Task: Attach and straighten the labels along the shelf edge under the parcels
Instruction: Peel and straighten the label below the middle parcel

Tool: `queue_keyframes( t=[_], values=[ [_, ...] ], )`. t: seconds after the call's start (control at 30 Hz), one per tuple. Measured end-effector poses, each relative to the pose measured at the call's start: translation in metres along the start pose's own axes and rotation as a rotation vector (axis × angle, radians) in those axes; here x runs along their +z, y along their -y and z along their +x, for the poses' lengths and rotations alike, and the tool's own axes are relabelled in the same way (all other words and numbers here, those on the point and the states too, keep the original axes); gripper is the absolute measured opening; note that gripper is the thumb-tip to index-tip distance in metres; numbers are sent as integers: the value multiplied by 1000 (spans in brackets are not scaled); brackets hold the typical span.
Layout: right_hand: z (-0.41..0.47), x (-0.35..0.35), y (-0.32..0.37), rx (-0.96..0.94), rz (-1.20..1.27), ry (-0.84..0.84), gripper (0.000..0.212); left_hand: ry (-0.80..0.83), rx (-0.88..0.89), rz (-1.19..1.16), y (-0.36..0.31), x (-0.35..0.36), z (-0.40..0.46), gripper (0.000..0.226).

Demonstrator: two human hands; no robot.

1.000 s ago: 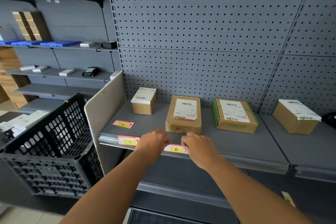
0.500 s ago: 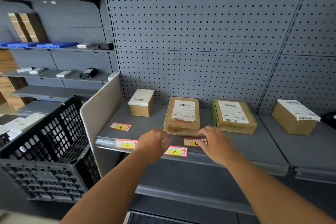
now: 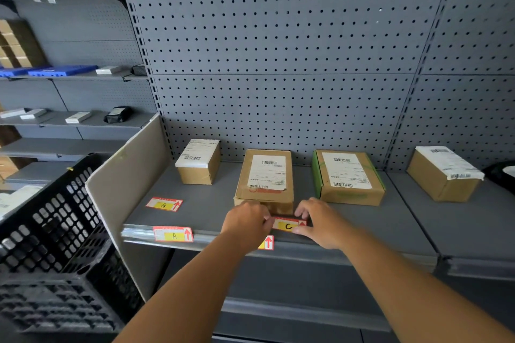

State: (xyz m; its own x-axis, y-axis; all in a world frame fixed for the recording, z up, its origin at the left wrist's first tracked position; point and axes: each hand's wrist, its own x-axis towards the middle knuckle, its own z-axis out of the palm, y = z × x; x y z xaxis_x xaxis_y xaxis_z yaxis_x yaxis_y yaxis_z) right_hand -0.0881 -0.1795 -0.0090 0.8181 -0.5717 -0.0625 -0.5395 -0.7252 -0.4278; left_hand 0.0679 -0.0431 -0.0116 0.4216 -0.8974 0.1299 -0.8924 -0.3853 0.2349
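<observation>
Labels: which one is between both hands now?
The C label, lying on the shelf before the middle parcel; left hand and right hand flank it.

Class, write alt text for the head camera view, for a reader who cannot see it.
Two bare hands, left hand and right hand, hold a red-and-yellow paper label marked C on a grey metal shelf, in front of a flat brown cardboard parcel. A similar label marked A sits on the shelf edge.

Red-bordered yellow paper label marked C (image 3: pixel 288 225) pinched at both ends by left hand (image 3: pixel 246 224) and right hand (image 3: pixel 320 221), on grey metal shelf (image 3: pixel 362 225), before flat brown cardboard parcel (image 3: pixel 266 178). Label marked A (image 3: pixel 173 234) fixed on shelf edge.
</observation>
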Motion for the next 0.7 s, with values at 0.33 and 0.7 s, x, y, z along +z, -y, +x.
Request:
queue_keyframes(
  t=[0.33, 0.7],
  values=[
    [-5, -5, 0, -13, 195, -44, 10, -192, 205, 22, 2, -1, 3, 27],
    [-45, -32, -24, -113, 278, -153, 10, -331, 241, 24, -38, -6, -17, 21]
  ],
)
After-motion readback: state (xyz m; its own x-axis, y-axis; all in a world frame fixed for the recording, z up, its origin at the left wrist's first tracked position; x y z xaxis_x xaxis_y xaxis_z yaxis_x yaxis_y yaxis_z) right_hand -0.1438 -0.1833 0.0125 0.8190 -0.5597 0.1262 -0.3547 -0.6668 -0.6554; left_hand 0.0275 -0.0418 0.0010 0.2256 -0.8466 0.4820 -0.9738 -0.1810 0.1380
